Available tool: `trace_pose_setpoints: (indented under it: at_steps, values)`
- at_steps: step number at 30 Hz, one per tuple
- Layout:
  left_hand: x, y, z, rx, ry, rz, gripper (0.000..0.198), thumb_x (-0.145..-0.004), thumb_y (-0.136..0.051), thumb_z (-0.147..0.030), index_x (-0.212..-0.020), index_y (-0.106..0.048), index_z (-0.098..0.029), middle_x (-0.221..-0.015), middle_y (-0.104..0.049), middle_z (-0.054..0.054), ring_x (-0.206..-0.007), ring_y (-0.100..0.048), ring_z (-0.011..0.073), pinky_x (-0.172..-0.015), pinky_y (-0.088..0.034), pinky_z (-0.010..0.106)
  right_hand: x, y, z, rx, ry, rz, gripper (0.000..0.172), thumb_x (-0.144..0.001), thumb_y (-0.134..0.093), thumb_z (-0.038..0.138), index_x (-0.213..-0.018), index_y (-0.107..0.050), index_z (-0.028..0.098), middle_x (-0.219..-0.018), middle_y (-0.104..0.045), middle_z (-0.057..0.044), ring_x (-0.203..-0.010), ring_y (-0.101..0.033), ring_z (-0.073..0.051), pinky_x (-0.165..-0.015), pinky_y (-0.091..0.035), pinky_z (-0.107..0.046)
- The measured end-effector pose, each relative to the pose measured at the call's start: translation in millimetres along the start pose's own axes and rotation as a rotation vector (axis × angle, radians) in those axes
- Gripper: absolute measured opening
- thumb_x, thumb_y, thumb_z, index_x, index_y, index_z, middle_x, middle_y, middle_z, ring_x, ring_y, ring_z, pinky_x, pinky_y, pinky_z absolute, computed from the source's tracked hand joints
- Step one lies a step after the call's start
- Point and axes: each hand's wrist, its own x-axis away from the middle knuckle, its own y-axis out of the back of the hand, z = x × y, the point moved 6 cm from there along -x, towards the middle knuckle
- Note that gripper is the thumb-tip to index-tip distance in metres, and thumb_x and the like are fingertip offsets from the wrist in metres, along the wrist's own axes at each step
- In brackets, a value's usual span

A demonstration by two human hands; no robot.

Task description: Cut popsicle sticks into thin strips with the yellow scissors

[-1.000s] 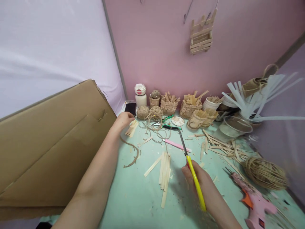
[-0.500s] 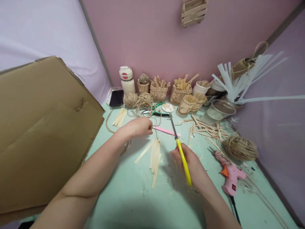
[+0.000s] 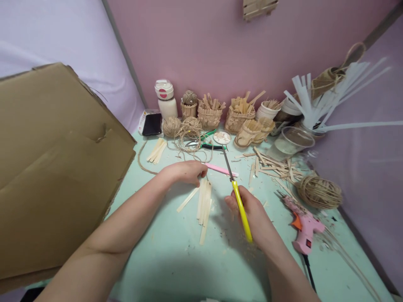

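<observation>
In my right hand [image 3: 252,209] is a pair of scissors [image 3: 242,213] with yellow handles, the dark blades pointing away from me and looking closed. My left hand [image 3: 190,172] is bent downward, its fingers curled near the top end of a small bundle of pale wooden strips [image 3: 204,199]. A thread of twine shows by its fingertips; what they pinch, if anything, is hidden. One strip [image 3: 188,200] lies slanted left of the bundle. Just beyond the left fingers lies a pink craft knife [image 3: 220,169].
Green-handled pruning shears [image 3: 212,146] lie among loose twine [image 3: 190,132]. Baskets of sticks [image 3: 210,117] line the back wall. At right are scattered sticks [image 3: 277,165], a twine ball [image 3: 319,192] and a pink glue gun [image 3: 305,226]. A large cardboard piece [image 3: 63,176] stands at left.
My left hand has moved slightly right and down, closer to the top of the strip bundle. My right hand still holds the scissors in nearly the same place. The view has tilted slightly downward.
</observation>
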Motion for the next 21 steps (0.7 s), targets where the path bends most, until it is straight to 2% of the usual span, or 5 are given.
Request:
trace_pose_setpoints:
  at_steps: [7,13,21]
  values:
    - [-2.9,1.1,-5.2,0.027,-0.022,-0.032,0.017,-0.065,-0.060,-0.023,-0.080,-0.056,-0.020,-0.084,-0.057,0.001,-0.074,-0.049,0.0152,-0.060,-0.034,0.024,-1.3,-1.5,-3.3,0.004,0.012,0.000,0.036,-0.081,-0.047,0.056,-0.070,-0.037,0.023,-0.060,-0.041,0.006,-0.056,-0.038,-0.014,-0.051,-0.029,-0.025]
    - [-2.3,1.4,-6.2,0.052,-0.045,-0.033,0.025,-0.064,-0.064,-0.024,-0.088,-0.057,-0.019,-0.088,-0.057,0.001,-0.077,-0.050,0.0155,-0.061,-0.036,0.024,-0.3,-2.7,-4.5,0.019,0.009,0.015,0.037,-0.083,-0.045,0.057,-0.071,-0.035,0.023,-0.061,-0.040,0.006,-0.057,-0.037,-0.013,-0.052,-0.030,-0.025]
    - [-2.6,3.0,-7.3,0.067,-0.026,-0.053,0.020,-0.064,-0.062,-0.025,-0.083,-0.057,-0.020,-0.085,-0.056,0.001,-0.076,-0.049,0.0160,-0.060,-0.035,0.024,-0.5,-2.2,-1.9,0.020,0.012,0.017,0.036,-0.083,-0.045,0.057,-0.071,-0.038,0.023,-0.060,-0.044,0.005,-0.057,-0.040,-0.015,-0.052,-0.030,-0.025]
